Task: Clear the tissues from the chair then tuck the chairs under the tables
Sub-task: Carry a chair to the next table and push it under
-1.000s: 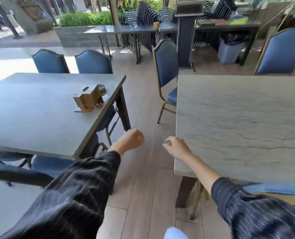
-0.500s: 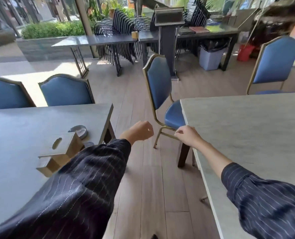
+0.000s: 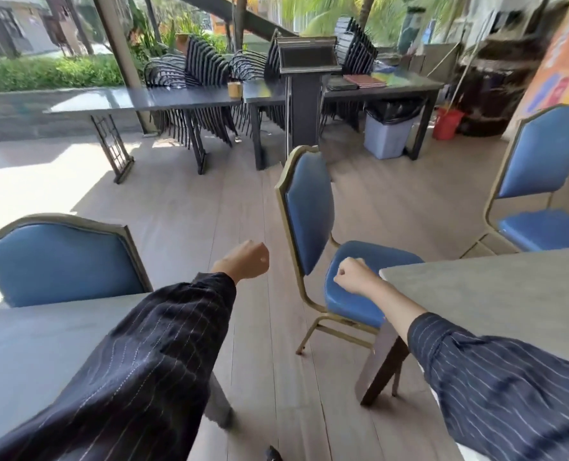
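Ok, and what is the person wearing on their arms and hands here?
Loose dark navy sleeves with thin pale pinstripes cover both arms. The left sleeve reaches the wrist; the right sleeve ends higher, leaving the forearm bare. The left hand and right hand are bare: no gloves, rings or watch show.

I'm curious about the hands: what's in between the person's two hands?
In the head view, the back of the blue chair stands between the left hand and the right hand.

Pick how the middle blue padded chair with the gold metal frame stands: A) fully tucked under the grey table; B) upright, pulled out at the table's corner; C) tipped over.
B: the blue padded chair stands upright, seat mostly clear of the grey table.
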`<state>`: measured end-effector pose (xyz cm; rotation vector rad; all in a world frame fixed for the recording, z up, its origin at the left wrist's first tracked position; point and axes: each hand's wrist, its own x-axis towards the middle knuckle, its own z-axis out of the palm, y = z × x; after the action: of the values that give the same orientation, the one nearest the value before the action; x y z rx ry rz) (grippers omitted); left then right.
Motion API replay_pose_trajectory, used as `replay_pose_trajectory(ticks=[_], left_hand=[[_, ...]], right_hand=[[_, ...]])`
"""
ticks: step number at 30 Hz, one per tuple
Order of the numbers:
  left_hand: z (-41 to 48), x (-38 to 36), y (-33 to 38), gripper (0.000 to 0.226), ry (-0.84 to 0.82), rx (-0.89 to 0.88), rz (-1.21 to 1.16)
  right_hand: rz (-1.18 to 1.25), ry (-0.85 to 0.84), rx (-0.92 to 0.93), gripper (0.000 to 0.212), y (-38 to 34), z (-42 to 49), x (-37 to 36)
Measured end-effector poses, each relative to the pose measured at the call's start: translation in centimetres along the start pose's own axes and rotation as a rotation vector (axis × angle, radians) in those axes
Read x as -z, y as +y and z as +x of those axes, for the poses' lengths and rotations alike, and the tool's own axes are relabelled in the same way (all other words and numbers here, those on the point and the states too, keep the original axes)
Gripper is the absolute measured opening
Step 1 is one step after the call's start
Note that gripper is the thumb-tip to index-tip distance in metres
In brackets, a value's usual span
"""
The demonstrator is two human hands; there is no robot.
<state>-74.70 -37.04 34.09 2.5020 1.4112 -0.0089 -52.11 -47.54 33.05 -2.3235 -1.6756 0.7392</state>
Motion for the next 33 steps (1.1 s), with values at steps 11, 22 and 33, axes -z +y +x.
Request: replay_pose_trajectory(ticks=[11, 22, 33], left_hand=[[24.9, 11.9, -4.0, 0.021, 0.142, -0.267, 0.083], [43.1, 13.6, -5.5, 0.035, 0.014, -0.465, -0.009], [56.9, 11.1, -6.4, 0.029, -0.393, -0.9, -0.128]], right_hand=[[0.058, 0.199, -0.118, 0.019, -8.5, 23.1, 8.9], [0.422, 0.379, -0.235, 0.035, -15.7, 37.3, 7.5], [0.621, 0.764, -0.584, 0.024, -17.8, 41.2, 3.3]])
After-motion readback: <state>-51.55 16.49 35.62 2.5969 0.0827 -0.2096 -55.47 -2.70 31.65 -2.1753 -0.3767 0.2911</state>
